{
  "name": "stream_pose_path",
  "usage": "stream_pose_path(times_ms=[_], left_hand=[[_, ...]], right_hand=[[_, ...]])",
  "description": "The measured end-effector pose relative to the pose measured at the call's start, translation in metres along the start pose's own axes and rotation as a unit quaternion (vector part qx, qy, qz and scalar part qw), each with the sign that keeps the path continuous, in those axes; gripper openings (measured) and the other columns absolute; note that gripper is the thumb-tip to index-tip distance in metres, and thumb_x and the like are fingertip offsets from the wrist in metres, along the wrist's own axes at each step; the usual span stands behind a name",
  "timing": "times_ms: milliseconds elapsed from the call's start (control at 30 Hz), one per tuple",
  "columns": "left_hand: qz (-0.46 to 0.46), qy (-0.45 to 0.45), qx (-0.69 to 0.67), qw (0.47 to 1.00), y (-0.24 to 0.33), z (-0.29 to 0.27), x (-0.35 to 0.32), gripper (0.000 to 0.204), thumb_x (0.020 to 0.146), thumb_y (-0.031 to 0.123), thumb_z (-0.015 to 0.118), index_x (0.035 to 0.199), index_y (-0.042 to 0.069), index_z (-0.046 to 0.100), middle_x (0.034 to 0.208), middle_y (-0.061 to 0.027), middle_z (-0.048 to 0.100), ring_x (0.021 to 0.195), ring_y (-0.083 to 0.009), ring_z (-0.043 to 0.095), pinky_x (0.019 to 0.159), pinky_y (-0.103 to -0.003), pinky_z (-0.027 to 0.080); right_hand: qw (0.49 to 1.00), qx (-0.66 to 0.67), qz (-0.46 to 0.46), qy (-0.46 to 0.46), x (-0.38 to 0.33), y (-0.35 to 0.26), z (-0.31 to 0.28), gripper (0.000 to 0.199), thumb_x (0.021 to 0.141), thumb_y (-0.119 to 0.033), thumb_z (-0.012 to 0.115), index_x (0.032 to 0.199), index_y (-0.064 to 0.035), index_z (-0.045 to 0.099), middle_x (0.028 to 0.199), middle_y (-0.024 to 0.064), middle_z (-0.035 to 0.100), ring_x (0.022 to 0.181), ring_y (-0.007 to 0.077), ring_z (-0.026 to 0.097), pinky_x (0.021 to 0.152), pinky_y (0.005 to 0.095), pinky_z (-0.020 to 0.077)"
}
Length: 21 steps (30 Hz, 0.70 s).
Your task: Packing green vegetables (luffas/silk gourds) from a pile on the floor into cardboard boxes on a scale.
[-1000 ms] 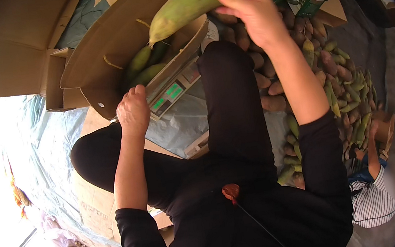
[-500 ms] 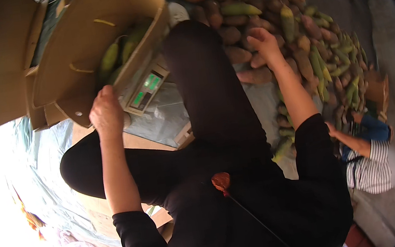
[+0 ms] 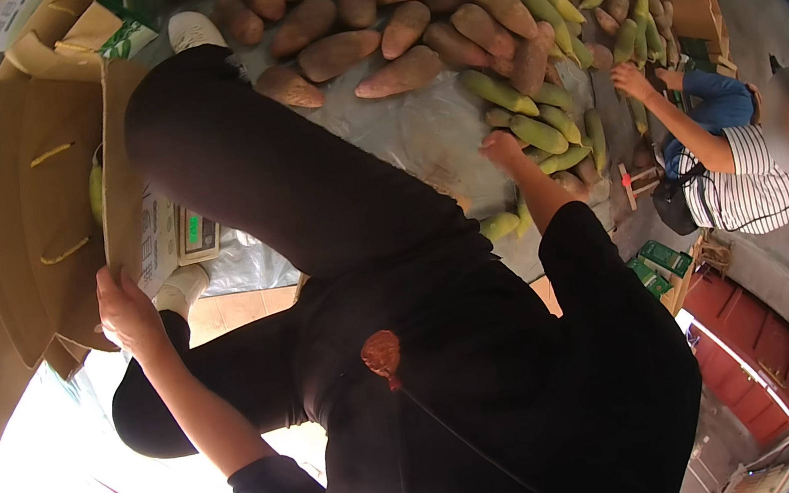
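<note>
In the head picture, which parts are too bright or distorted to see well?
Head view: the lower left corner is washed out by glare, below the left hand at the cardboard box; fisheye bends the edges and a black rim frames everything; the right hand by the green mangoes looks evenly lit.

An open brown cardboard box (image 3: 37, 216) stands at left, its flap against a white weighing scale (image 3: 174, 242) with a small green-lit screen (image 3: 196, 228). Another brown carton (image 3: 692, 8) sits at upper right; green packages (image 3: 658, 268) lie lower right.
</note>
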State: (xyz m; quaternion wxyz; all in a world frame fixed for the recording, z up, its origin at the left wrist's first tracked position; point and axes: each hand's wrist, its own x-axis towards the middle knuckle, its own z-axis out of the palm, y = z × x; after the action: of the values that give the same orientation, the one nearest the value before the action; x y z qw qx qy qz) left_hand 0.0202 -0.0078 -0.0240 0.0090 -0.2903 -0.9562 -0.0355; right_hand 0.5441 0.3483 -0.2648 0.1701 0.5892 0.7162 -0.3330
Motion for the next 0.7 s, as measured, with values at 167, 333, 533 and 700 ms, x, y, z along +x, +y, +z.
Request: stream_pose_path(times_ms=[167, 333, 533, 700], left_hand=[[0.030, 0.023, 0.020, 0.999, -0.006, 0.009, -0.001, 0.019, 0.087, 0.013, 0.055, 0.102, 0.001, 0.054, 0.091, -0.0217, 0.062, 0.082, -0.0387, 0.061, 0.067, -0.044, 0.049], [0.027, 0.029, 0.031, 0.999, -0.019, 0.006, -0.005, 0.022, 0.088, 0.018, 0.055, 0.104, 0.003, 0.055, 0.090, -0.0208, 0.063, 0.081, -0.0385, 0.062, 0.067, -0.045, 0.049], [0.004, 0.006, 0.016, 1.000, -0.009, 0.005, -0.002, 0.020, 0.088, 0.018, 0.053, 0.103, 0.004, 0.056, 0.092, -0.0205, 0.063, 0.084, -0.0386, 0.061, 0.070, -0.046, 0.048], [-0.022, -0.006, 0.010, 1.000, 0.002, -0.005, -0.003, 0.017, 0.087, 0.012, 0.054, 0.100, 0.002, 0.054, 0.091, -0.0207, 0.062, 0.085, -0.0395, 0.060, 0.071, -0.045, 0.047]], right_hand=[[0.995, -0.036, 0.095, 0.005, -0.029, 0.030, 0.007, 0.034, 0.074, -0.026, 0.069, 0.102, -0.0063, 0.062, 0.103, 0.0175, 0.062, 0.097, 0.0366, 0.058, 0.083, 0.0442, 0.0474], [0.966, -0.225, 0.108, 0.070, -0.026, -0.021, -0.045, 0.063, 0.078, -0.024, 0.066, 0.133, -0.0166, 0.039, 0.141, 0.0089, 0.035, 0.123, 0.0321, 0.042, 0.091, 0.0467, 0.0445], [0.926, -0.373, 0.019, 0.057, -0.017, -0.024, -0.070, 0.061, 0.080, -0.019, 0.062, 0.135, -0.0195, 0.037, 0.135, 0.0042, 0.039, 0.123, 0.0275, 0.040, 0.092, 0.0435, 0.0429], [0.900, -0.435, 0.032, -0.018, -0.010, -0.036, -0.069, 0.045, 0.084, -0.012, 0.053, 0.127, -0.0176, 0.044, 0.128, 0.0045, 0.044, 0.122, 0.0249, 0.041, 0.090, 0.0432, 0.0431]])
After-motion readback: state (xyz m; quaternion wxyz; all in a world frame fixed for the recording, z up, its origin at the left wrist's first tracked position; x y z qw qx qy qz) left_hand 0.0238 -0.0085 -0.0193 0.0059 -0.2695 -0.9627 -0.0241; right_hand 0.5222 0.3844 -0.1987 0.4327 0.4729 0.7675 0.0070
